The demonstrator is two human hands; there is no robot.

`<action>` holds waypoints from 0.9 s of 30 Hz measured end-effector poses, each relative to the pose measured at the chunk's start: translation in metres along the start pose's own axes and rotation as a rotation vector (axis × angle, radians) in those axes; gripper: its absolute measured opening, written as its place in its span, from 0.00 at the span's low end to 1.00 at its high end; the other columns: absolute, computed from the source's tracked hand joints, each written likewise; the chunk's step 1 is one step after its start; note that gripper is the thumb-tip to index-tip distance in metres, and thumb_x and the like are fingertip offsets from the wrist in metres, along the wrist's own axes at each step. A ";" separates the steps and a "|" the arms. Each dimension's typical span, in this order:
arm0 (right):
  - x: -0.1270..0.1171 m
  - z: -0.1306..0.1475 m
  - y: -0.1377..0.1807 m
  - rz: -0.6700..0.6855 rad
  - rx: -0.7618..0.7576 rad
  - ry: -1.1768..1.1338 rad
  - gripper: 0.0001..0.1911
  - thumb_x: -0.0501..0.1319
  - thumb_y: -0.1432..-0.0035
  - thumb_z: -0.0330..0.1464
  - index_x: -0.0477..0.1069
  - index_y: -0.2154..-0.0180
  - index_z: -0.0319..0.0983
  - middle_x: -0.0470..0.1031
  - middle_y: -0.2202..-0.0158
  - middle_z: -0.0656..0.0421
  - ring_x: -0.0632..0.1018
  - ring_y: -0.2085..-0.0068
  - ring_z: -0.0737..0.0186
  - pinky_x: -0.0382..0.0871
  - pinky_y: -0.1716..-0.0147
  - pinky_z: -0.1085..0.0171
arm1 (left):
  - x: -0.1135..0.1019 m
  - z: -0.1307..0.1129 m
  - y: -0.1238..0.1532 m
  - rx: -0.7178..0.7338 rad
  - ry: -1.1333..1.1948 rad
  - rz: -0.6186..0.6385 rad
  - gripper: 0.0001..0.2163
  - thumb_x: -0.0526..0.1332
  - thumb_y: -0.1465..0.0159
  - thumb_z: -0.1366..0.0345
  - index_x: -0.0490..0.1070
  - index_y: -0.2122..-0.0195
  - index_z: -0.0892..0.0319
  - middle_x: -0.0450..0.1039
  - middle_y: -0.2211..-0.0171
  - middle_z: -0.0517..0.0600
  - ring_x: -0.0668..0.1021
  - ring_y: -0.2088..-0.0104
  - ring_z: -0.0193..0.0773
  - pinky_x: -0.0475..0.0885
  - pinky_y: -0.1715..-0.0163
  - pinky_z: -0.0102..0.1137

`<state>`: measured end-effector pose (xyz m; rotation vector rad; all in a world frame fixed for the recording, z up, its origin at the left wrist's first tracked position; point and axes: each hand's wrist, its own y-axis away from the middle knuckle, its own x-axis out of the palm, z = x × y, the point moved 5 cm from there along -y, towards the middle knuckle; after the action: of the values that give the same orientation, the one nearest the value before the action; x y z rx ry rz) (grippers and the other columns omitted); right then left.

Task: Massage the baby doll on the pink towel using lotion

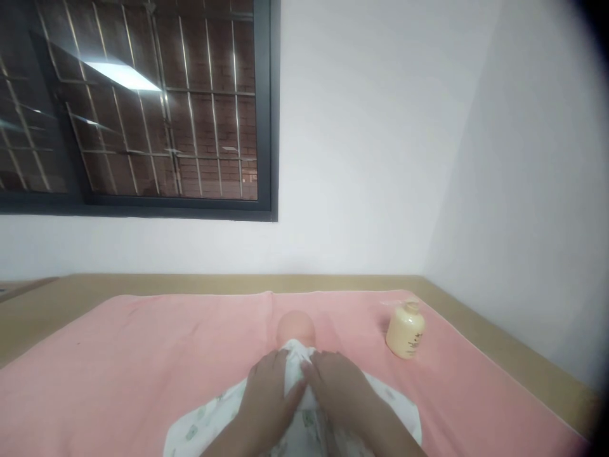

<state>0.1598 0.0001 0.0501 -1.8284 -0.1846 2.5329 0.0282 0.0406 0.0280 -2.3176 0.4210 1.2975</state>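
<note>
A bald, skin-toned doll's head shows beyond my hands, on the pink sheet. Below it a white cloth with green print covers the body, which is hidden, and spreads out to both sides. My left hand grips the cloth from the left, its thumb pointing toward the middle. From the right, my right hand closes over the cloth, its thumb near the centre just below the head. Between the two hands the cloth bunches into a narrow ridge. Some fingertips are out of sight.
To the right of the doll a cream-coloured bottle with dark lettering stands on the sheet. A tan padded border runs along the back and right edges. Behind rises a white wall, with a dark-framed barred window at left.
</note>
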 end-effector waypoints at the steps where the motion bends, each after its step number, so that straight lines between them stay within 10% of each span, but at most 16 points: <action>1: 0.002 0.001 -0.002 -0.004 -0.002 0.022 0.28 0.37 0.32 0.41 0.72 0.61 0.38 0.76 0.62 0.50 0.76 0.63 0.53 0.63 0.63 0.57 | 0.000 0.000 0.000 -0.004 -0.003 -0.001 0.23 0.42 0.34 0.46 0.69 0.58 0.57 0.72 0.60 0.54 0.72 0.57 0.44 0.64 0.55 0.39; 27: 0.037 -0.030 -0.031 -0.186 0.248 -0.081 0.24 0.41 0.34 0.44 0.70 0.64 0.38 0.75 0.67 0.52 0.75 0.65 0.54 0.61 0.67 0.61 | 0.010 0.035 -0.008 -0.011 0.127 0.067 0.23 0.46 0.35 0.44 0.67 0.55 0.57 0.72 0.57 0.53 0.73 0.57 0.44 0.66 0.55 0.40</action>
<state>0.1750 0.0368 0.0089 -1.5442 -0.0358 2.3819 0.0119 0.0647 0.0055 -2.4225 0.5386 1.1903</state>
